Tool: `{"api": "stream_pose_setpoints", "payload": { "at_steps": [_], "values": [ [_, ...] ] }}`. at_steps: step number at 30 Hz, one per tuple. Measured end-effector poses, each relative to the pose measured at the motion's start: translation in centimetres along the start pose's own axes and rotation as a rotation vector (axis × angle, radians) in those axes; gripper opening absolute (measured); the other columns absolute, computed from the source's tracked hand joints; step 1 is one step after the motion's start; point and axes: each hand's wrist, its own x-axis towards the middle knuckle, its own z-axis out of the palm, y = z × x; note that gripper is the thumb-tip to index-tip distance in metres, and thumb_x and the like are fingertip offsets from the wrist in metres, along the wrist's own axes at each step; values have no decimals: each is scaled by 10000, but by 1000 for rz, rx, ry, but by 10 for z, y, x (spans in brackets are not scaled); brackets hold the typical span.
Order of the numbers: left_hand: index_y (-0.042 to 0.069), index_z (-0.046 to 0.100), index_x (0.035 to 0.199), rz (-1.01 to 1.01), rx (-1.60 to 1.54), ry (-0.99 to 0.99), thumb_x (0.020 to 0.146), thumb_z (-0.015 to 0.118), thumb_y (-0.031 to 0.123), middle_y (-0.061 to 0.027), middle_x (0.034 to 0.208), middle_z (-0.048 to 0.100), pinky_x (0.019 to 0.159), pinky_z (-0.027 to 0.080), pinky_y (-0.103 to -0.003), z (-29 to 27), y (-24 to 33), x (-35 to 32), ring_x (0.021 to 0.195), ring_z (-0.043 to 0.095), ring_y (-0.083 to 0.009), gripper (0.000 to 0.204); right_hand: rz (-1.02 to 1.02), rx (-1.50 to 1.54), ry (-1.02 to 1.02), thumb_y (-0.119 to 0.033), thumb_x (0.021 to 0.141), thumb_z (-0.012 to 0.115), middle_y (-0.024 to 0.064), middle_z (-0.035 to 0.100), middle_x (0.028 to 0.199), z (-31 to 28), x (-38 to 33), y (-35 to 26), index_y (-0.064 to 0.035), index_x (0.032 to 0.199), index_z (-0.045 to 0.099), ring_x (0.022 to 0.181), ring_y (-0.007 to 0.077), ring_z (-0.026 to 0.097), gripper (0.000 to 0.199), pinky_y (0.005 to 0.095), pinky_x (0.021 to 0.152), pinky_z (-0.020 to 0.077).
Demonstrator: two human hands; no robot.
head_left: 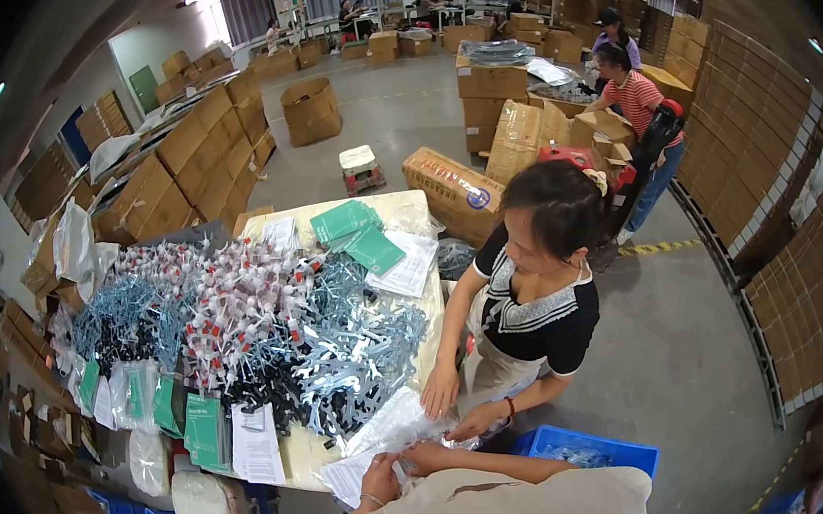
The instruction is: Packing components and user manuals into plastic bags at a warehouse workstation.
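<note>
At the table's near right corner, my left hand (380,479), with a bracelet at its wrist, has its fingers curled at a crinkled clear plastic bag (401,469). My right hand (426,457) pinches the same plastic from the right side; its fingertips are partly hidden. A printed white sheet (343,478) lies just left of my left hand. Beyond my hands is a heap of clear plastic bags (388,423), where a co-worker's hands (440,391) rest. Flat silvery metal wrenches (352,355) are piled farther left, beside small white-and-red bagged parts (246,306).
Black parts (265,387), green booklets (205,430) and printed sheets (257,445) line the table's near side. More green booklets (373,249) lie at its far end. A blue bin (602,444) stands at right, below the co-worker (541,299). Cartons (452,192) stand beyond.
</note>
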Motion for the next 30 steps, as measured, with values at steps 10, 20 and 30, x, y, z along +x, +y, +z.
{"api": "stream_pose_setpoints", "payload": {
  "at_steps": [10,20,30],
  "values": [
    [61,579,1069,-21,-41,-52,731,491,-17,-174,1070,557,794,471,-386,-5,9,3,972,549,-342,358,-7,23,18,-281,714,650,207,584,1054,10,7,9,-62,1149,515,988,380,555,506,453,855,436],
    [63,564,1089,-68,-68,-128,729,482,-26,-188,1047,558,792,468,-393,-3,3,-7,951,547,-356,380,30,35,-109,-307,733,649,156,586,1082,18,7,1,-118,1157,523,1024,356,544,481,455,830,459],
    [48,455,1209,-66,20,115,760,479,13,-187,1190,472,812,472,-401,-31,33,-14,987,534,-369,450,161,73,-109,-434,776,573,125,554,1171,-8,-19,-23,-136,1183,526,1061,313,536,507,489,860,417]
  ]
}}
